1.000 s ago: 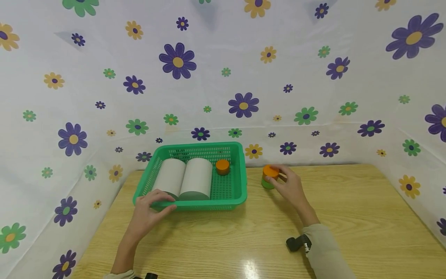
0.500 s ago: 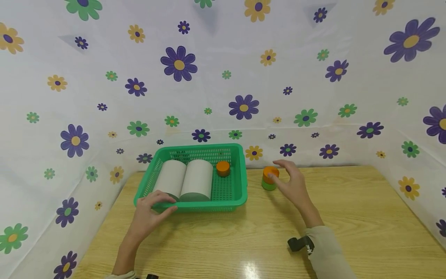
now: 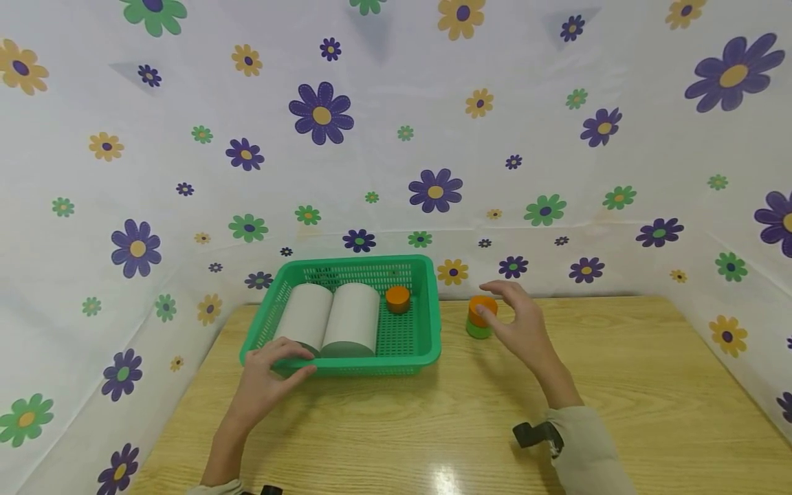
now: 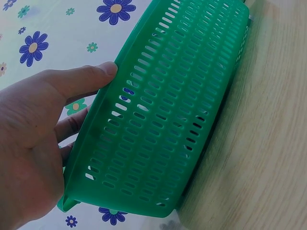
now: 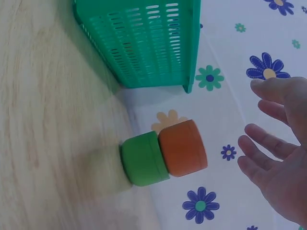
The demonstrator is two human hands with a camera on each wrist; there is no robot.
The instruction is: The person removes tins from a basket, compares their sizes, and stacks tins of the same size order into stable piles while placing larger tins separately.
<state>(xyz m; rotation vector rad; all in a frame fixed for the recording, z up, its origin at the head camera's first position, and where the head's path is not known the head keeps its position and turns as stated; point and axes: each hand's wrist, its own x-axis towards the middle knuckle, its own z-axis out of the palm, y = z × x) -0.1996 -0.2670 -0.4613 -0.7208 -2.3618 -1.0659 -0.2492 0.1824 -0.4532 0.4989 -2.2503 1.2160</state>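
Orange piece [image 5: 183,148] atop green piece [image 5: 143,159] (smooth, rounded) | left hand [image 3: 266,379] pinching basket [image 3: 371,362] | right hand [image 3: 522,327] beside, spread

Head view: bright, diffuse, fairly even light. White glare on the pale yellow wood-grain tabletop [image 3: 396,426], between the left hand [image 3: 266,378] and right hand [image 3: 520,330], nearer the wearer. Soft-edged shadows below both. Wrist views: dimmer, hazier, wood grain soft. Dark shade under the green slotted plastic basket [image 4: 144,124] beside the left hand. Stacked rounded green cup [image 5: 144,159] and orange cup [image 5: 183,148] cast a faint shadow away from the right hand.
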